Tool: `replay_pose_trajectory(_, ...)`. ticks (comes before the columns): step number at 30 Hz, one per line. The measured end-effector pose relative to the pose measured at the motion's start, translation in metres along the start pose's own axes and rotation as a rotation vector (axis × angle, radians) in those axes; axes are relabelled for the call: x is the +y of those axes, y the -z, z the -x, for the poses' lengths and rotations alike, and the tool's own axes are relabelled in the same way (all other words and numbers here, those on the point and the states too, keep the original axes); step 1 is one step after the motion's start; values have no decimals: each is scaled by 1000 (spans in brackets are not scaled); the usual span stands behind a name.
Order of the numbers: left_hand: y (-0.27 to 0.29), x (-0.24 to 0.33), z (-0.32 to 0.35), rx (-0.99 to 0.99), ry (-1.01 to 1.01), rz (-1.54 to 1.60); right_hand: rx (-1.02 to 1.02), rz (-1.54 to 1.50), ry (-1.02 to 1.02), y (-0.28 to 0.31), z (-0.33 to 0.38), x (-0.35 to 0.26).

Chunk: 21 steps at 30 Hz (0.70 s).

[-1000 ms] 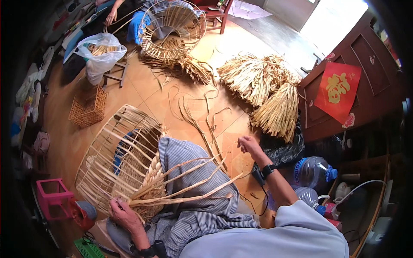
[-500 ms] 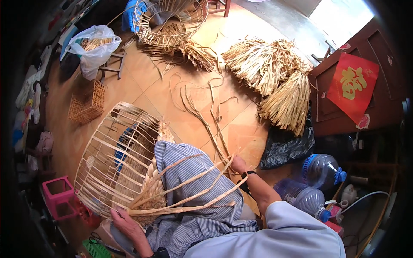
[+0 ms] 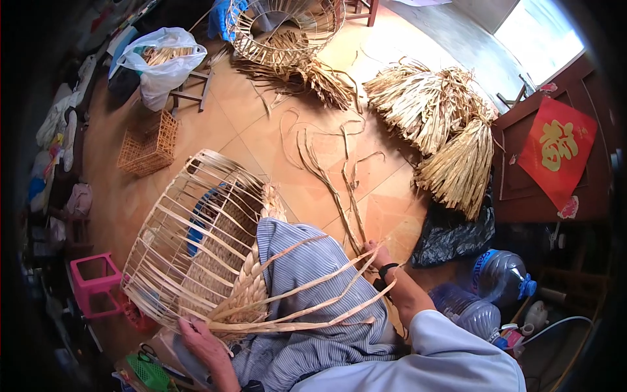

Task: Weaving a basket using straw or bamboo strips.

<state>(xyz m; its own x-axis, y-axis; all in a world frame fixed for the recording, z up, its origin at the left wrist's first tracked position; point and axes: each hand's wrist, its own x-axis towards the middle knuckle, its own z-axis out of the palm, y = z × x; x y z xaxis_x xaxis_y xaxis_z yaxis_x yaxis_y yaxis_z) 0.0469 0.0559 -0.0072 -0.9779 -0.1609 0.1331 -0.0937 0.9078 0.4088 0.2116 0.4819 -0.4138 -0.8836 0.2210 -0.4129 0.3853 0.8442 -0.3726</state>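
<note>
A half-woven basket (image 3: 208,282) of pale rods lies tilted on its side against my lap, with a thick braid (image 3: 250,277) along its near edge. My left hand (image 3: 201,340) closes on the basket's lower rim, beside the spot where loose plant-fibre strands (image 3: 307,321) come out. Those strands stretch right across the striped cloth (image 3: 297,268) over my legs. At the right, my right hand (image 3: 377,253) is closed around long dry fibre strips (image 3: 336,196) that trail away over the floor; its fingertips are partly hidden.
A second rod basket (image 3: 287,49) and bundles of dried fibre (image 3: 424,108) lie beyond. Left are a wicker basket (image 3: 147,147), a pink stool (image 3: 96,285) and scissors (image 3: 149,353). To the right are large plastic bottles (image 3: 499,277), a black bag (image 3: 457,235) and a wooden door (image 3: 522,176).
The whole view has shifted, so everything appears farther right. Both hands keep their places relative to the basket and strips, with little visible movement.
</note>
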Motion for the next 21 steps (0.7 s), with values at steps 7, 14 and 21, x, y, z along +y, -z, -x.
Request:
replay_pose_trajectory(7,1,1,-2,-2,-14,-3,345,-437,-127,54,-7,-30)
replay_pose_trajectory(14,-11,-8,-2,-41,153,237,755,-945,-138,138,-39,26)
replay_pose_trajectory(21,45,25,-4,61,-75,58,777,-1365,249,328,-10,-53)
